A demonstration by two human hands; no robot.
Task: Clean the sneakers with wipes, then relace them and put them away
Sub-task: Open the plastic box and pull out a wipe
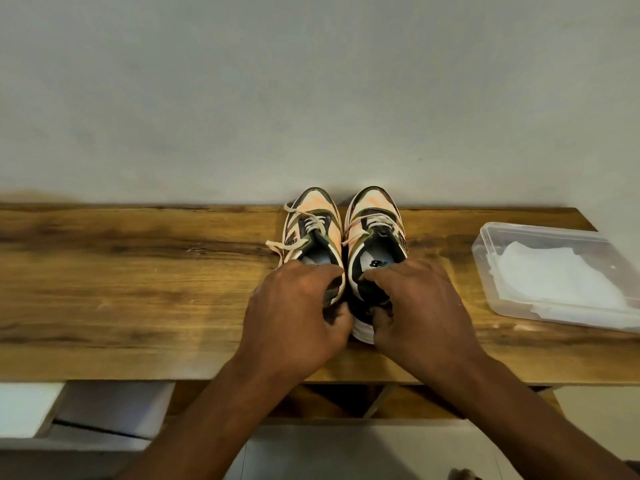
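Observation:
Two orange, white and dark green sneakers stand side by side on the wooden table [138, 271], toes against the wall. My left hand [294, 313] grips the heel of the left sneaker [313, 220], thumb on its inner side. My right hand [419, 306] grips the heel of the right sneaker [375, 220] in the same way. Cream laces are threaded on both shoes, with loose ends trailing off the left one. The heels are mostly hidden under my hands.
A clear plastic box [485, 251] holding white wipes [557, 275] sits at the table's right end. A pale wall rises directly behind the table. Below the front edge are white panels [114, 410] and a wooden frame [381, 400].

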